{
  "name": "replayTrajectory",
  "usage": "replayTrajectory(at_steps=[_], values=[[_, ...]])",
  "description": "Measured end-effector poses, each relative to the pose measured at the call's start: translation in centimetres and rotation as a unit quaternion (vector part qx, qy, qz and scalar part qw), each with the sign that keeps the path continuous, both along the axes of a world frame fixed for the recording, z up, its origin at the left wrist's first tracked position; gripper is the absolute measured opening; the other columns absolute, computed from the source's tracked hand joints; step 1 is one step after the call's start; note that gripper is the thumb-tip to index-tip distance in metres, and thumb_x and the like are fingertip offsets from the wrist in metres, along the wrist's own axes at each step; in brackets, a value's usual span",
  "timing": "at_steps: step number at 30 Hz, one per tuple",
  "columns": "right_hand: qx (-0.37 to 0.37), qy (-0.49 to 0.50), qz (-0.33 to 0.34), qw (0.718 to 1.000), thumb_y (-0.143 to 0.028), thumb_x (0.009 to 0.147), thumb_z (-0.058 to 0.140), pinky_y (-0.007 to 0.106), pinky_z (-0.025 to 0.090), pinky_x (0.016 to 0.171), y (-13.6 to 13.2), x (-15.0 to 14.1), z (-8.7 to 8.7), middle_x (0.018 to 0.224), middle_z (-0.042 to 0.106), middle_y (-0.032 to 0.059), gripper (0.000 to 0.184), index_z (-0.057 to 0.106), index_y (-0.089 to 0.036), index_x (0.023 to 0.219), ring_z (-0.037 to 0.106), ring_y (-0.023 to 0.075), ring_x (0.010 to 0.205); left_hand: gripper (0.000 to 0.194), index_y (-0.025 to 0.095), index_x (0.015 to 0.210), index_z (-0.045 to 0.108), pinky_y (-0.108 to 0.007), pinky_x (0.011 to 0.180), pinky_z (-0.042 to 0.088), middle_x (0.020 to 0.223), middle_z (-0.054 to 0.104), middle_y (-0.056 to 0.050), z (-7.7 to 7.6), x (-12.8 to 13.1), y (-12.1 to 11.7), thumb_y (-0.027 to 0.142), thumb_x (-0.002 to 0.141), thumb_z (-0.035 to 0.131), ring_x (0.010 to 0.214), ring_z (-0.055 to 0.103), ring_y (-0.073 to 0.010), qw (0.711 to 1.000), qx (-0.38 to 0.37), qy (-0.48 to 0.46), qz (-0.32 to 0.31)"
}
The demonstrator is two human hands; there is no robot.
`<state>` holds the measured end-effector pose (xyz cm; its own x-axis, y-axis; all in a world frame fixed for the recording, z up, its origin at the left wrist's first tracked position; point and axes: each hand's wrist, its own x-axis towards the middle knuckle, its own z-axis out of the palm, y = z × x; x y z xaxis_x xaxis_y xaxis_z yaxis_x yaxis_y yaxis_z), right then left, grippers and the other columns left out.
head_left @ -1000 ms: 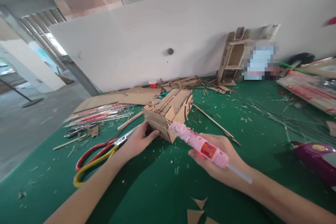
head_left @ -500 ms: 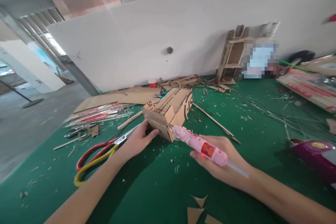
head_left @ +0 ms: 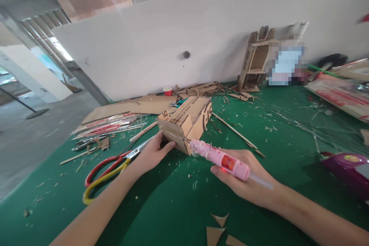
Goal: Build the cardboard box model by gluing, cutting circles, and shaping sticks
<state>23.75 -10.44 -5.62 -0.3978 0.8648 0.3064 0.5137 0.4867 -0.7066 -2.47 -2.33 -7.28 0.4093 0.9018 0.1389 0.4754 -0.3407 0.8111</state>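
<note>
Box (head_left: 192, 114) lies ahead-left of glue gun (head_left: 215, 155), lengthwise away.
Left hand (head_left: 152, 155), nearer, pinches its near end; right hand (head_left: 248, 189) wraps the gun.

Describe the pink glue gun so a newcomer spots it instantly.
On the green table, find the cardboard box with black lettering. Just to its near right, in the person's right grip, is the glue gun, pointing at the box. Unlike the brown cardboard, it is pink, with a translucent stick poking from its back end.
</note>
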Motion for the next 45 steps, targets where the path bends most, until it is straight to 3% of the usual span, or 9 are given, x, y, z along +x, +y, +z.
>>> replayTrajectory(at_steps=[9,24,45], values=[[-0.048,0.055,-0.008,0.997,-0.036,0.088,0.047,0.023,0.033,0.044,-0.1,0.1,0.2,0.052,0.045,-0.0044,0.029,0.044,-0.02,0.064,0.041,0.0083,0.044,0.039,0.019,0.116,0.048,-0.044,0.1,0.04,0.122,0.059,-0.009,0.2,-0.2,-0.1,0.044,0.087,0.051,0.114,0.053,-0.0268,1.0,0.008,0.024,-0.002],[-0.007,0.053,-0.046,0.998,-0.033,0.085,0.05,0.022,0.028,0.037,0.1,0.0,0.0,0.045,0.038,-0.0061,0.035,0.032,-0.022,0.056,0.036,0.0068,0.039,0.035,0.019,0.113,0.049,-0.043,0.099,0.041,0.12,0.059,-0.008,0.4,0.0,-0.2,0.043,0.087,0.051,0.113,0.054,-0.0259,1.0,0.005,0.016,-0.008],[-0.076,0.099,-0.075,0.989,-0.04,0.085,0.05,0.022,0.03,0.035,0.6,0.3,-0.7,0.044,0.036,-0.0061,0.038,0.038,-0.021,0.054,0.038,0.0074,0.037,0.036,0.02,0.114,0.048,-0.043,0.096,0.043,0.119,0.059,-0.007,0.3,-0.2,-0.2,0.044,0.087,0.051,0.111,0.053,-0.0262,0.999,0.012,0.031,0.0]])
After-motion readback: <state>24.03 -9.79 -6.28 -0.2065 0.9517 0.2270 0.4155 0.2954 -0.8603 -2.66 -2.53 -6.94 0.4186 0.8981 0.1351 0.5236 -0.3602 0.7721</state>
